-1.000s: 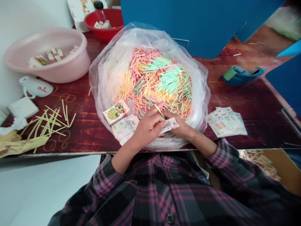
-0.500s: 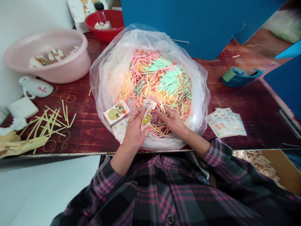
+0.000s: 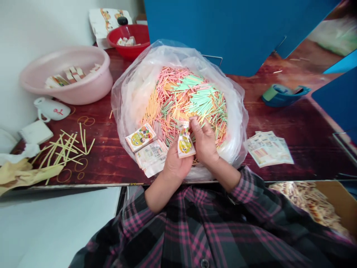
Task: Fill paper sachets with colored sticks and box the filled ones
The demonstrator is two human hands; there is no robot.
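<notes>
A small printed paper packet (image 3: 185, 143) with a yellow cartoon picture stands tilted over the near part of the bag. My left hand (image 3: 178, 158) is closed round its lower part from beneath. At the packet's upper end, my right hand (image 3: 205, 139) is closed, thumb and fingers pinched against the gathered top edge. Whether sticks are inside the packet is hidden. Below and beyond both hands lies a heap of thin pink, orange and green sticks (image 3: 181, 96) in a clear plastic bag (image 3: 129, 89). Flat printed packets (image 3: 141, 137) lie on the bag's near left edge.
To the left stand a pink basin (image 3: 92, 87), a white mug (image 3: 52, 109) and loose pale sticks (image 3: 63, 149) among rubber bands. Behind are a red basin (image 3: 128, 54) and a blue panel (image 3: 200, 33). More packets (image 3: 270, 149) and a blue container (image 3: 283, 96) lie right.
My left hand has moved right and turned, so the packet's picture side now faces up. My right hand has come onto the packet's top; sticks earlier at its fingers are no longer visible there.
</notes>
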